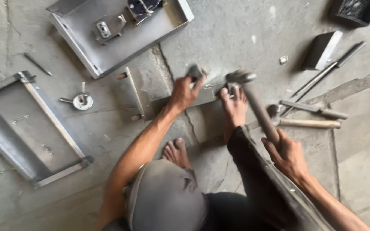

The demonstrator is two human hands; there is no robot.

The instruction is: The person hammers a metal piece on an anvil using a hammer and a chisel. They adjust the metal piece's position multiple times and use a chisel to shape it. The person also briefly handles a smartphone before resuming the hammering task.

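Hammer [253, 100], wooden-handled, gripped by right hand [287, 155]; left hand [184, 92] clasps flat metal strip [208, 92].

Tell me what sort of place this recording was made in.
Most likely a small metal workshop, with the work done on a bare cracked concrete floor. The right hand holds a hammer, the left hand steadies a metal piece, and an open metal box lies nearby.

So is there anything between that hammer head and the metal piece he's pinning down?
Nothing visible. The hammer in the right hand sits just above the metal piece, which the left hand and a foot flank.
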